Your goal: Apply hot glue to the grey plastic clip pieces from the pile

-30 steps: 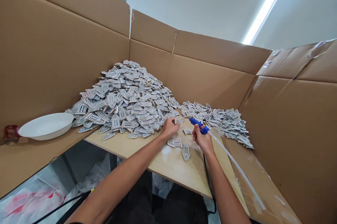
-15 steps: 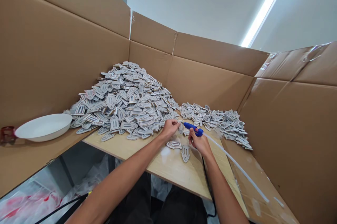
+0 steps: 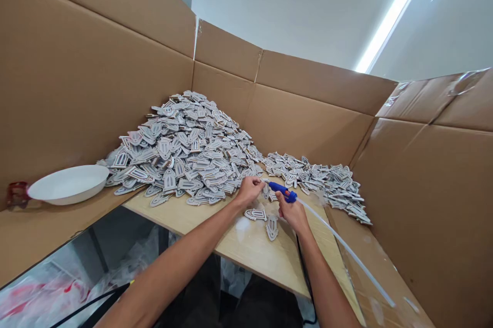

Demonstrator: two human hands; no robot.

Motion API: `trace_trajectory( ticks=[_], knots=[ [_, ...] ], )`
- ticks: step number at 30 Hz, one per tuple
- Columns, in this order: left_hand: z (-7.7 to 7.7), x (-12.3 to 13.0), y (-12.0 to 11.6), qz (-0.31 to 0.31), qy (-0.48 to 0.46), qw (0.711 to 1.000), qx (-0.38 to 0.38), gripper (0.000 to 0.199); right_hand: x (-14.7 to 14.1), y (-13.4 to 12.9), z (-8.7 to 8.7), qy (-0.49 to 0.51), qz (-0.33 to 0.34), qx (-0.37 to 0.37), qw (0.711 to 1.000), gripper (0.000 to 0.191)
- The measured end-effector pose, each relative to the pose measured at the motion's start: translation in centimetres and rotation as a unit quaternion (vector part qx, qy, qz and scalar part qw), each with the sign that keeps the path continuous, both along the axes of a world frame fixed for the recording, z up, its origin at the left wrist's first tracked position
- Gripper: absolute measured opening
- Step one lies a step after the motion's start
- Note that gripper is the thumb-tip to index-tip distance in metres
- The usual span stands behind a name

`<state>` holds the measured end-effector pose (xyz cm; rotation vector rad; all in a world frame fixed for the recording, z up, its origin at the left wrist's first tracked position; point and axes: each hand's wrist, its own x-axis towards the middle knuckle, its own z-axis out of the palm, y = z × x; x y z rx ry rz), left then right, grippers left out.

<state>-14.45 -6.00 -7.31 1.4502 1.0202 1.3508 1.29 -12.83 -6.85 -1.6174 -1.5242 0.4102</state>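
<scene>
My right hand (image 3: pixel 291 211) is wrapped around the handle of a blue glue gun (image 3: pixel 278 189), whose tip points left. A long translucent glue stick (image 3: pixel 346 247) runs out of its back end, and a black cord (image 3: pixel 302 261) hangs below. Right at the tip, the fingers of my left hand (image 3: pixel 250 189) are pinched together on a small pale piece that they mostly hide. Below the hands, a grey arched piece with slots (image 3: pixel 255 214) and another grey pointed piece (image 3: pixel 271 227) lie flat on the wooden board (image 3: pixel 234 238).
A tall heap of grey pieces (image 3: pixel 188 148) rises at the left, with a lower heap (image 3: pixel 319 176) at the back right. A white bowl (image 3: pixel 69 184) stands far left beside a dark red object (image 3: pixel 17 194). Cardboard walls (image 3: pixel 308 122) enclose the work surface.
The view has shifted slightly. Both hands stay almost in place, with the glue gun's tip still by the left fingers.
</scene>
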Motion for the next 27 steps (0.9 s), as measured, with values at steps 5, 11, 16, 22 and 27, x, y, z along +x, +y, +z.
trace_trajectory(
  ticks=[5, 11, 16, 22, 27],
  knots=[
    [-0.3, -0.1, 0.2, 0.021, 0.013, 1.000, 0.005, 0.022, -0.3, 0.0, -0.1, -0.024, -0.015, 0.020, 0.999, 0.062],
    [-0.6, -0.2, 0.3, 0.047, 0.018, 0.998, 0.023, 0.020, -1.1, -0.5, 0.3, -0.028, -0.022, 0.073, 0.997, 0.059],
    [-0.7, -0.3, 0.4, 0.062, 0.028, 0.997, 0.025, 0.019, -0.9, -0.6, 0.8, 0.069, -0.088, 0.069, 0.991, 0.067],
    [-0.4, -0.2, -0.1, 0.017, 0.039, 0.998, -0.043, 0.021, 0.6, 0.4, 0.8, 0.211, -0.066, 0.069, 0.973, 0.067],
    [-0.2, -0.4, -0.9, -0.027, 0.066, 0.985, -0.154, 0.016, 0.7, 0.6, 1.1, 0.320, -0.068, 0.122, 0.937, 0.063]
  ],
)
